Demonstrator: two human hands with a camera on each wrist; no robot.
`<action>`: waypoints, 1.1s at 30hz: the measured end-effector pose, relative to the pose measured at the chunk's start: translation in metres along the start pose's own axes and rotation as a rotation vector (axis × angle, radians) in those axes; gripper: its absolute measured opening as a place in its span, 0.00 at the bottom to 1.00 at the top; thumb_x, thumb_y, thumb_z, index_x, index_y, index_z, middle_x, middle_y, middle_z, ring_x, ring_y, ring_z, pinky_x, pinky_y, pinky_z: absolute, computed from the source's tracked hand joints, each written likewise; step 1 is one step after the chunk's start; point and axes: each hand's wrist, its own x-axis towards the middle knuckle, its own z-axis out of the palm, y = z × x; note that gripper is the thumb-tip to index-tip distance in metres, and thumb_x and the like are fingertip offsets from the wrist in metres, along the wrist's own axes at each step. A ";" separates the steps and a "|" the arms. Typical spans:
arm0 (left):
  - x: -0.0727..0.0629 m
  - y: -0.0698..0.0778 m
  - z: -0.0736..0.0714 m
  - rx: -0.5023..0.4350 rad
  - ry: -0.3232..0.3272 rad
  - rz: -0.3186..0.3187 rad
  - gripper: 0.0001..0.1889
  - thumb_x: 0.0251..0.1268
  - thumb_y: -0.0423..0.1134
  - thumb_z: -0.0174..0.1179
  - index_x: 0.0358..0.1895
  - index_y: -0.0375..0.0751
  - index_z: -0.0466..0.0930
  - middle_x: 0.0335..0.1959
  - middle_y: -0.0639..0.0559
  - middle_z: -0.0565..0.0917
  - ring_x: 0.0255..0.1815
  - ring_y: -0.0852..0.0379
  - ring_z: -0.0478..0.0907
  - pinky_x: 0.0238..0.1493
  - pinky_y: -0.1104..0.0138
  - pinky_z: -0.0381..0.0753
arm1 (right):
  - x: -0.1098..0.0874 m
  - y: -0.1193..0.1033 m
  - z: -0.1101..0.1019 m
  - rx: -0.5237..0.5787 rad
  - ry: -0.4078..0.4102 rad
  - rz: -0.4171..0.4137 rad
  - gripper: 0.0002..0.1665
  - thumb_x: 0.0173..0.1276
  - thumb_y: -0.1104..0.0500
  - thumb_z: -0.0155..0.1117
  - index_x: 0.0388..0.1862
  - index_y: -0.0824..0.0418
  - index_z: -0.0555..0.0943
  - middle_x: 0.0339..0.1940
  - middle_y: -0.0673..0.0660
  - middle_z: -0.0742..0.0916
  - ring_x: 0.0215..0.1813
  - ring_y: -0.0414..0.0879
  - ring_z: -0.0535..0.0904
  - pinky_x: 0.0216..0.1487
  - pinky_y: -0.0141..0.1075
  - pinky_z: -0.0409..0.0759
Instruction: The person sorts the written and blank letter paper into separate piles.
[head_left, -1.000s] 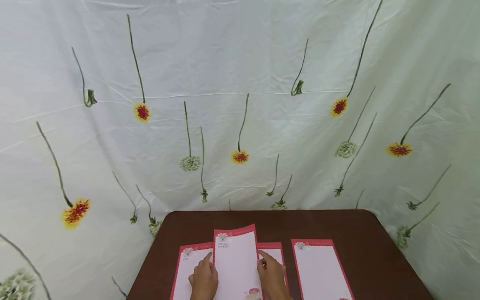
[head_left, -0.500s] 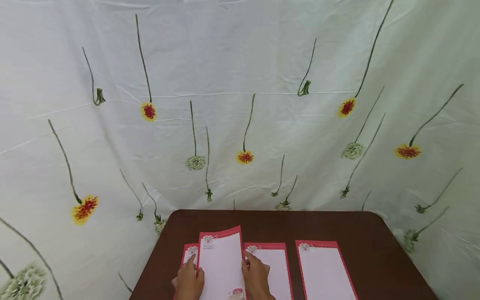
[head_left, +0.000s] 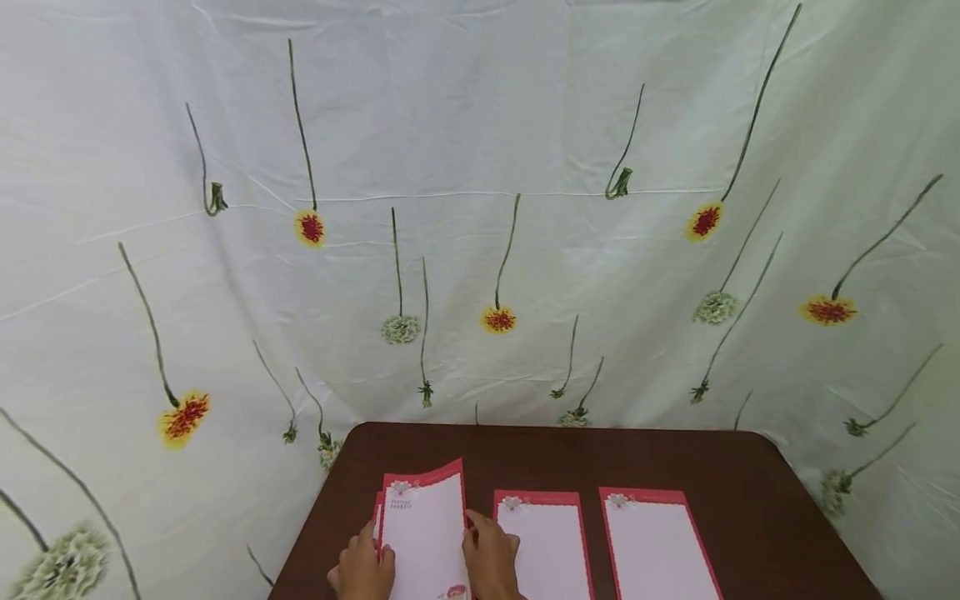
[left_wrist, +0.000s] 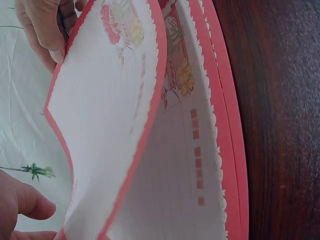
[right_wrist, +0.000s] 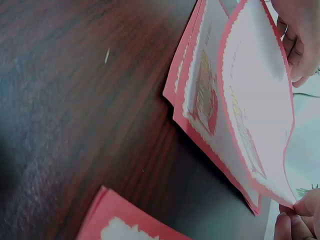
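A red-bordered sheet of writing paper (head_left: 425, 533), with a flower and short writing at its top left, is raised and bowed. My left hand (head_left: 362, 568) holds its left edge, and my right hand (head_left: 491, 557) grips its right edge. The right wrist view shows the right hand (right_wrist: 304, 217) pinching a lower corner. Under the raised sheet lie more red-bordered sheets (left_wrist: 185, 160), slightly offset from each other; the raised one mostly hides them in the head view. In the left wrist view, the left thumb (left_wrist: 37, 205) sticks out beside the paper.
On the dark brown table (head_left: 562, 454), a middle stack of similar paper (head_left: 543, 546) lies just right of my right hand. Farther right is another such paper (head_left: 660, 546). A white flowered cloth (head_left: 480, 250) hangs behind the table.
Both hands have carried the raised sheet leftward, off the middle paper and over the left one. The middle paper now shows whole in width. The head view has shifted slightly left.
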 end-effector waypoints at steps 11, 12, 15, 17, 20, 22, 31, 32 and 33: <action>0.002 -0.010 0.001 0.011 0.000 -0.026 0.28 0.63 0.37 0.62 0.64 0.22 0.74 0.48 0.27 0.81 0.50 0.27 0.77 0.47 0.38 0.67 | -0.003 -0.001 0.013 -0.035 -0.033 -0.005 0.16 0.70 0.62 0.69 0.55 0.59 0.88 0.34 0.50 0.89 0.43 0.50 0.88 0.40 0.44 0.63; 0.002 -0.011 0.001 0.017 -0.006 -0.031 0.28 0.64 0.37 0.61 0.64 0.22 0.74 0.48 0.27 0.81 0.50 0.28 0.77 0.47 0.38 0.67 | -0.003 -0.001 0.014 -0.043 -0.032 -0.007 0.16 0.69 0.62 0.69 0.56 0.59 0.88 0.35 0.50 0.89 0.44 0.51 0.88 0.40 0.45 0.64; 0.003 -0.015 0.003 0.042 -0.035 -0.043 0.28 0.64 0.38 0.61 0.63 0.20 0.73 0.49 0.26 0.80 0.50 0.27 0.76 0.47 0.38 0.67 | -0.003 -0.002 0.017 -0.065 -0.042 -0.002 0.17 0.69 0.62 0.70 0.56 0.59 0.88 0.36 0.52 0.89 0.46 0.53 0.87 0.40 0.47 0.65; 0.004 -0.018 0.003 0.054 -0.052 -0.055 0.29 0.65 0.38 0.61 0.64 0.20 0.72 0.49 0.25 0.79 0.51 0.26 0.76 0.48 0.37 0.67 | -0.004 -0.003 0.019 -0.082 -0.053 0.011 0.17 0.69 0.63 0.71 0.56 0.59 0.88 0.35 0.53 0.89 0.45 0.53 0.86 0.41 0.49 0.66; 0.003 -0.021 0.005 0.058 -0.062 -0.062 0.29 0.64 0.39 0.61 0.63 0.19 0.72 0.50 0.23 0.78 0.52 0.24 0.75 0.48 0.36 0.67 | -0.006 -0.003 0.022 -0.099 -0.080 0.039 0.18 0.68 0.62 0.72 0.57 0.60 0.87 0.33 0.53 0.86 0.45 0.54 0.85 0.42 0.53 0.66; 0.002 -0.022 0.006 0.050 -0.067 -0.073 0.29 0.64 0.38 0.62 0.63 0.19 0.72 0.50 0.23 0.78 0.53 0.24 0.74 0.49 0.35 0.67 | -0.008 -0.004 0.024 -0.114 -0.080 0.040 0.18 0.67 0.62 0.74 0.56 0.60 0.87 0.33 0.54 0.85 0.45 0.55 0.84 0.44 0.55 0.67; -0.001 -0.029 0.018 0.041 -0.085 -0.140 0.29 0.63 0.39 0.61 0.63 0.22 0.72 0.50 0.26 0.73 0.55 0.26 0.70 0.54 0.36 0.64 | -0.016 -0.002 0.032 -0.218 0.010 0.025 0.22 0.59 0.60 0.79 0.54 0.60 0.88 0.35 0.52 0.78 0.44 0.51 0.75 0.42 0.49 0.65; -0.001 -0.029 0.019 0.038 -0.088 -0.146 0.28 0.63 0.39 0.61 0.62 0.23 0.72 0.50 0.26 0.72 0.55 0.26 0.69 0.54 0.36 0.64 | -0.016 -0.002 0.032 -0.224 0.005 0.034 0.22 0.59 0.59 0.79 0.53 0.61 0.88 0.35 0.52 0.77 0.44 0.51 0.74 0.42 0.49 0.65; -0.001 -0.030 0.019 0.034 -0.090 -0.153 0.28 0.62 0.39 0.61 0.62 0.23 0.73 0.50 0.27 0.71 0.54 0.27 0.69 0.54 0.36 0.64 | -0.017 -0.003 0.033 -0.233 -0.002 0.044 0.23 0.59 0.58 0.80 0.54 0.61 0.88 0.35 0.52 0.77 0.43 0.51 0.73 0.42 0.49 0.65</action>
